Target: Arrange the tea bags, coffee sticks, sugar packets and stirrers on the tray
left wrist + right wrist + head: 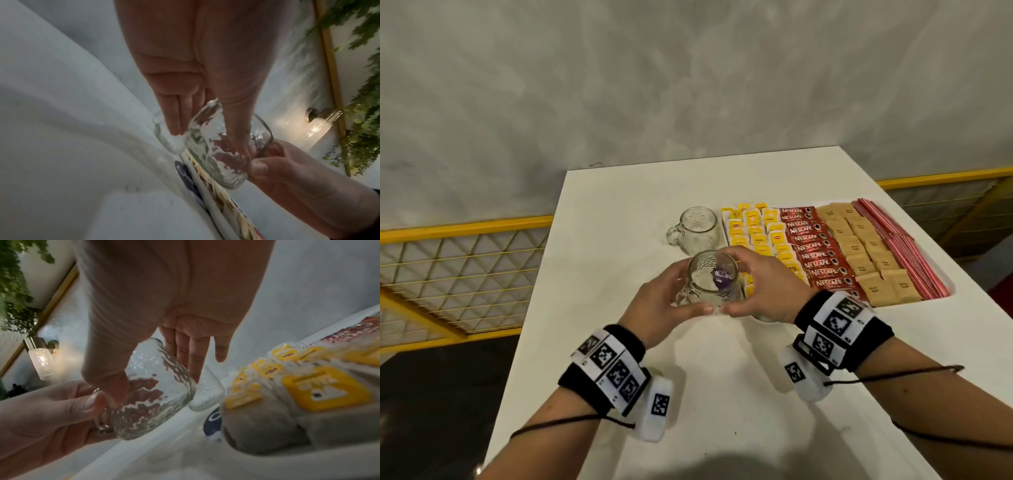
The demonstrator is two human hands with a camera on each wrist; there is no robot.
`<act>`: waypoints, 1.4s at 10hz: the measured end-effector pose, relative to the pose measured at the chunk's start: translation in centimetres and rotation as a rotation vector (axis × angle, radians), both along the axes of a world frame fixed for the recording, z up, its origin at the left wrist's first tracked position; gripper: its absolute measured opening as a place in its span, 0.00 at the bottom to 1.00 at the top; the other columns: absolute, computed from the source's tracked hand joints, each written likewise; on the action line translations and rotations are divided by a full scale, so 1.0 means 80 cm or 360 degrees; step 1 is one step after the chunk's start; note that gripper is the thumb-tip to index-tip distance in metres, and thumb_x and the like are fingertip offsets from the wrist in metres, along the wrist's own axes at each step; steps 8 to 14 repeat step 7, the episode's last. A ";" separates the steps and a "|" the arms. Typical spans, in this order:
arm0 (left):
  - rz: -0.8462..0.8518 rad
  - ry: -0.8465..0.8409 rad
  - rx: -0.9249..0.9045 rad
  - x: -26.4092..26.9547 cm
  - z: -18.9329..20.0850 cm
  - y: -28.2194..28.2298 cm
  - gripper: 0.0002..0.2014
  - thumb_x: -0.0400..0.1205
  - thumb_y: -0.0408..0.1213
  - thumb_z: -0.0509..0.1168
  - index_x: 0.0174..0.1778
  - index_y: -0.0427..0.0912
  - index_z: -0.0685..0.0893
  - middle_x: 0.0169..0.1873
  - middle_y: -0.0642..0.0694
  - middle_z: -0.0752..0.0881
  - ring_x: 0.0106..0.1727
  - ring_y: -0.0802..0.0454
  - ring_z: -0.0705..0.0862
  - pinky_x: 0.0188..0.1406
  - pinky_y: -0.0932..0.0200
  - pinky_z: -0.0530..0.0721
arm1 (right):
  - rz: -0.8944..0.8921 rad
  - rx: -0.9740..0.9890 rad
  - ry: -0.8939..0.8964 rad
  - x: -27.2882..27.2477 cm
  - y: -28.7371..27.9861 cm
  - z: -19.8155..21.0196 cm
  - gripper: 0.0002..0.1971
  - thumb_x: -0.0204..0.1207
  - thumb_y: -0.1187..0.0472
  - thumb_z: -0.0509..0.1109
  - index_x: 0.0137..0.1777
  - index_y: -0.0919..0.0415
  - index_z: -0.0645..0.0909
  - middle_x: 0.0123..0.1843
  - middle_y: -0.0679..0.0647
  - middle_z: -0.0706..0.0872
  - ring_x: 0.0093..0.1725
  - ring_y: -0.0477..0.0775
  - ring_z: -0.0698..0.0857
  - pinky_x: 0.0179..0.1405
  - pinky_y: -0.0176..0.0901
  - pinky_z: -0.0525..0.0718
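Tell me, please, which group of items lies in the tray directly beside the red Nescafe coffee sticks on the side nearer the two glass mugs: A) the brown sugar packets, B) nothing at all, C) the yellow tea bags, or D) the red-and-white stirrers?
C: in the head view the yellow tea bags fill the tray's left end, between the standing glass mug and the coffee sticks; the brown sugar packets lie on the other side.

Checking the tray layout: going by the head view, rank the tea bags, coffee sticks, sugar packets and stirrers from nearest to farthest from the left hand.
From the left hand, holding a glass mug left of the tray:
1. Tea bags, the tray's left column.
2. Coffee sticks, next column to the right.
3. Sugar packets, right of the coffee.
4. Stirrers, along the tray's right edge.
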State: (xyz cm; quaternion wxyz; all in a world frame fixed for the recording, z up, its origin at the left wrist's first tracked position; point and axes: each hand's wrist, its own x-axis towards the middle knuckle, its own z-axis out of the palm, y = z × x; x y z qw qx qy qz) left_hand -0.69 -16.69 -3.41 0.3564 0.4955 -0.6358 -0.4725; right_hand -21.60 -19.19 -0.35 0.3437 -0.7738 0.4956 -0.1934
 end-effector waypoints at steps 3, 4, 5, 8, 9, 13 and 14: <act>-0.0020 -0.0372 0.0002 -0.009 -0.021 -0.018 0.35 0.70 0.38 0.80 0.74 0.49 0.74 0.57 0.59 0.85 0.50 0.84 0.79 0.48 0.83 0.71 | 0.0006 0.0026 0.0104 -0.003 -0.015 -0.030 0.41 0.57 0.55 0.85 0.71 0.53 0.73 0.57 0.43 0.82 0.63 0.51 0.80 0.73 0.55 0.73; -0.0038 -0.0399 0.0044 -0.009 -0.025 -0.020 0.35 0.71 0.38 0.79 0.74 0.51 0.73 0.58 0.59 0.85 0.52 0.78 0.80 0.49 0.82 0.72 | 0.0018 0.0058 0.0080 -0.003 -0.017 -0.039 0.41 0.56 0.54 0.85 0.71 0.53 0.73 0.56 0.42 0.82 0.62 0.52 0.81 0.74 0.56 0.71; -0.0044 -0.0386 0.0063 -0.010 -0.031 -0.020 0.36 0.73 0.39 0.78 0.75 0.51 0.71 0.59 0.60 0.84 0.55 0.68 0.81 0.50 0.84 0.71 | -0.0007 0.0090 0.0020 -0.003 -0.022 -0.049 0.41 0.55 0.53 0.84 0.70 0.50 0.72 0.59 0.46 0.84 0.63 0.53 0.81 0.70 0.56 0.76; 0.0013 -0.0397 0.0154 -0.010 -0.030 -0.020 0.46 0.70 0.42 0.80 0.81 0.49 0.63 0.73 0.52 0.78 0.71 0.56 0.78 0.71 0.59 0.76 | -0.0046 0.0156 0.0002 -0.005 -0.019 -0.044 0.53 0.55 0.53 0.86 0.80 0.48 0.62 0.71 0.49 0.79 0.72 0.53 0.76 0.72 0.54 0.76; 0.0013 -0.0397 0.0154 -0.010 -0.030 -0.020 0.46 0.70 0.42 0.80 0.81 0.49 0.63 0.73 0.52 0.78 0.71 0.56 0.78 0.71 0.59 0.76 | -0.0046 0.0156 0.0002 -0.005 -0.019 -0.044 0.53 0.55 0.53 0.86 0.80 0.48 0.62 0.71 0.49 0.79 0.72 0.53 0.76 0.72 0.54 0.76; 0.0013 -0.0397 0.0154 -0.010 -0.030 -0.020 0.46 0.70 0.42 0.80 0.81 0.49 0.63 0.73 0.52 0.78 0.71 0.56 0.78 0.71 0.59 0.76 | -0.0046 0.0156 0.0002 -0.005 -0.019 -0.044 0.53 0.55 0.53 0.86 0.80 0.48 0.62 0.71 0.49 0.79 0.72 0.53 0.76 0.72 0.54 0.76; 0.0013 -0.0397 0.0154 -0.010 -0.030 -0.020 0.46 0.70 0.42 0.80 0.81 0.49 0.63 0.73 0.52 0.78 0.71 0.56 0.78 0.71 0.59 0.76 | -0.0046 0.0156 0.0002 -0.005 -0.019 -0.044 0.53 0.55 0.53 0.86 0.80 0.48 0.62 0.71 0.49 0.79 0.72 0.53 0.76 0.72 0.54 0.76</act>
